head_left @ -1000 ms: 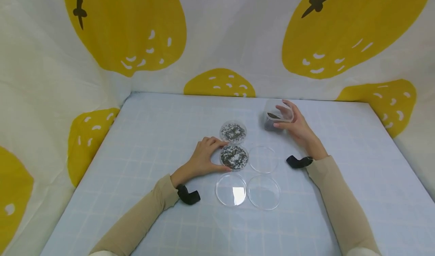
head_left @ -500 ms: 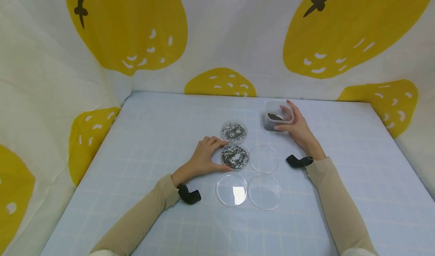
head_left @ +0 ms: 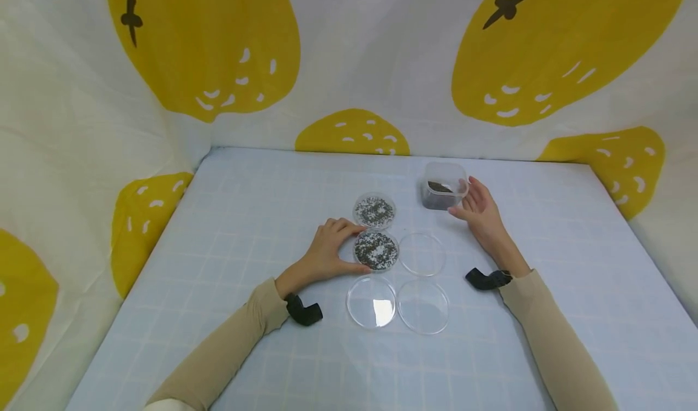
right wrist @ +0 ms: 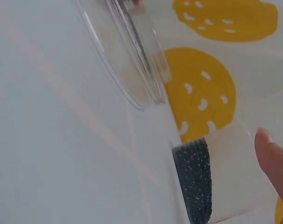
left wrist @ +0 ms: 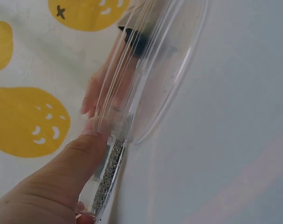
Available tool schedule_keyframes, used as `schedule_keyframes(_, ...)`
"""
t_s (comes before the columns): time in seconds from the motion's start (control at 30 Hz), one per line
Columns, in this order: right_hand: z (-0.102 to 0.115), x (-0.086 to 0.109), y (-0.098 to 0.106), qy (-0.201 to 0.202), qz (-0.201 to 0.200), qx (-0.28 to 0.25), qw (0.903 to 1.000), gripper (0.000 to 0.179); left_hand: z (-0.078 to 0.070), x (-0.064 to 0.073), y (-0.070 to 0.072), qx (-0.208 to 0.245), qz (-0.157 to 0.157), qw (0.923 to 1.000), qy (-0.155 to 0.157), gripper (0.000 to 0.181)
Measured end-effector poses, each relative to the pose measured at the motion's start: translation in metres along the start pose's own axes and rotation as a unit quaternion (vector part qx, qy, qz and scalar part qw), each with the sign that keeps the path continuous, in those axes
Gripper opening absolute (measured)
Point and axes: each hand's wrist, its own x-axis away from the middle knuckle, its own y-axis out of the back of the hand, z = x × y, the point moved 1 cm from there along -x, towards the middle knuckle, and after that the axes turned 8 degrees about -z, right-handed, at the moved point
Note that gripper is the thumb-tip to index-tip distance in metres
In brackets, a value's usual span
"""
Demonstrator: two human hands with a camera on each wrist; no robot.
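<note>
My left hand holds a round petri dish of dark and white grains, thumb on its near side and fingers on the far side. In the left wrist view the thumb presses the dish's wall, and a dark layer of grains shows through it. A second filled petri dish lies just behind the first. At the back right stands a clear plastic tub with dark granules inside. My right hand is beside the tub's right side, its thumb and fingers apart and around nothing.
Clear round dishes or lids lie at the front left, front right and right of the held dish. A white fabric wall with yellow fruit prints rises behind the checked tablecloth.
The right hand has let go of the plastic tub and drawn back slightly to the right and nearer. The tub now stands upright on the table. The left hand has stayed put.
</note>
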Motion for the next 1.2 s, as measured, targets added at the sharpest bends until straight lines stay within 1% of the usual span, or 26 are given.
schedule_keyframes(0.1,0.0,0.01,0.003,-0.013,-0.002,0.002,0.9999,0.096,0.0,0.0,0.0,-0.001,0.0,1.0,-0.002,0.085)
schedule_keyframes(0.23,0.001,0.025,0.006,-0.028,-0.012,0.024,0.9992,0.092,-0.001,0.0,0.0,-0.003,-0.002,1.0,-0.005,0.085)
schedule_keyframes(0.33,0.002,0.038,0.006,-0.028,-0.02,0.039,0.9986,0.086,0.0,0.0,-0.001,-0.005,-0.001,1.0,-0.004,0.085)
schedule_keyframes(0.4,0.002,0.047,0.006,-0.022,-0.019,0.049,0.9984,0.08,0.0,0.0,-0.002,-0.008,-0.001,1.0,-0.004,0.084)
schedule_keyframes(0.47,0.002,0.054,0.006,-0.011,-0.003,0.056,0.9984,0.074,0.0,0.0,-0.002,-0.011,0.0,0.9999,-0.004,0.084)
schedule_keyframes(0.5,0.001,0.058,0.006,-0.005,0.011,0.061,0.9981,0.071,0.001,0.0,-0.002,-0.011,0.0,0.9999,-0.003,0.084)
schedule_keyframes(0.6,0.0,0.066,0.005,0.015,0.066,0.091,0.9936,0.065,0.001,0.0,-0.002,-0.012,-0.002,0.9999,-0.005,0.084)
schedule_keyframes(0.7,-0.001,0.07,0.002,0.048,0.122,0.125,0.9834,0.066,0.0,0.0,-0.002,-0.01,-0.005,0.9999,-0.004,0.084)
schedule_keyframes(0.8,-0.004,0.071,-0.002,0.086,0.157,0.176,0.968,0.069,0.0,0.0,-0.001,-0.007,-0.004,1.0,-0.002,0.084)
schedule_keyframes(0.9,-0.007,0.072,-0.006,0.108,0.167,0.251,0.9472,0.075,0.0,0.0,0.0,-0.006,-0.002,1.0,0.0,0.085)
schedule_keyframes(1.03,-0.01,0.074,-0.009,0.113,0.175,0.336,0.9187,0.081,-0.001,0.0,0.0,-0.005,-0.002,1.0,0.001,0.085)
schedule_keyframes(1.13,-0.009,0.077,-0.013,0.119,0.186,0.37,0.9025,0.086,-0.001,0.0,0.0,-0.005,-0.001,1.0,0.002,0.084)
schedule_keyframes(1.2,-0.009,0.079,-0.015,0.126,0.192,0.385,0.8937,0.088,0.0,0.0,0.0,-0.006,-0.001,1.0,0.001,0.084)
